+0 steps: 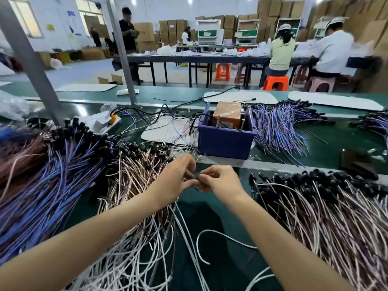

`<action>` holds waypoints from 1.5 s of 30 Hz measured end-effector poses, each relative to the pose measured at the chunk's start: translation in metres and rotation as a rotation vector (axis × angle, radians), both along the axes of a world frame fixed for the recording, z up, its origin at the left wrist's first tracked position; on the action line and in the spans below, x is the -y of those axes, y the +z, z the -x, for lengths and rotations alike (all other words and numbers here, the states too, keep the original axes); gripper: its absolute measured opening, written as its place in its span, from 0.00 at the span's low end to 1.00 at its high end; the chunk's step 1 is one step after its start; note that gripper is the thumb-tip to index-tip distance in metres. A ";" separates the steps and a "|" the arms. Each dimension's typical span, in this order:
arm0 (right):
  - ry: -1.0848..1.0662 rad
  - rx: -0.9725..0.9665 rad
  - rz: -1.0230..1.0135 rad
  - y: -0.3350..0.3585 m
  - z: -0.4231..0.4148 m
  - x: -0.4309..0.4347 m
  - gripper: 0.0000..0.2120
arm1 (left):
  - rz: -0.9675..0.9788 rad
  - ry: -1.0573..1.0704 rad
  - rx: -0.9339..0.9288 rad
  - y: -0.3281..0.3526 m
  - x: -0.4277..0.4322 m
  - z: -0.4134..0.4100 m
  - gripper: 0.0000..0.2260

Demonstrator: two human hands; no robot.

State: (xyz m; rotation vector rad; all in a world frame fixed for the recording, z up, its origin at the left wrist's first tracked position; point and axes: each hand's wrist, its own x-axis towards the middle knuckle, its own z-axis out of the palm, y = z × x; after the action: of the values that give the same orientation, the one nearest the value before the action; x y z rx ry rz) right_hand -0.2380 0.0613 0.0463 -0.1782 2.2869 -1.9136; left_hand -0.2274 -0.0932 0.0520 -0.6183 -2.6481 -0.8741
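Left hand and right hand meet fingertip to fingertip, both pinching a small black connector above the counter.

**Desk:** Any wording legible on this factory floor?

**Photographer:** None. The blue-and-white poster and the yellow notice on the far wall are blurred. The labels on the stacked cartons are too small to read. The orange box in the blue bin shows no readable print.
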 end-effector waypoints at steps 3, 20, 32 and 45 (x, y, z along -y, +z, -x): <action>-0.119 -0.062 -0.021 0.004 0.007 -0.011 0.12 | 0.086 0.027 0.068 -0.002 0.012 0.001 0.09; -0.729 -0.123 0.558 0.064 0.037 -0.203 0.21 | -0.748 -0.283 0.493 0.093 -0.017 0.027 0.07; -0.508 0.040 0.266 0.053 0.026 -0.234 0.30 | -2.013 -0.311 0.550 0.078 -0.012 0.080 0.15; -0.523 0.095 -0.442 0.038 0.041 -0.218 0.05 | -1.136 0.192 0.260 0.055 -0.020 0.098 0.11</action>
State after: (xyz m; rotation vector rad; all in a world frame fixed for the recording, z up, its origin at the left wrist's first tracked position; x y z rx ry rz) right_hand -0.2792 0.2792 0.0843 0.6017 2.8041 -1.4794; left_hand -0.3258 -0.0729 0.1071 0.0529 -1.8319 -2.1765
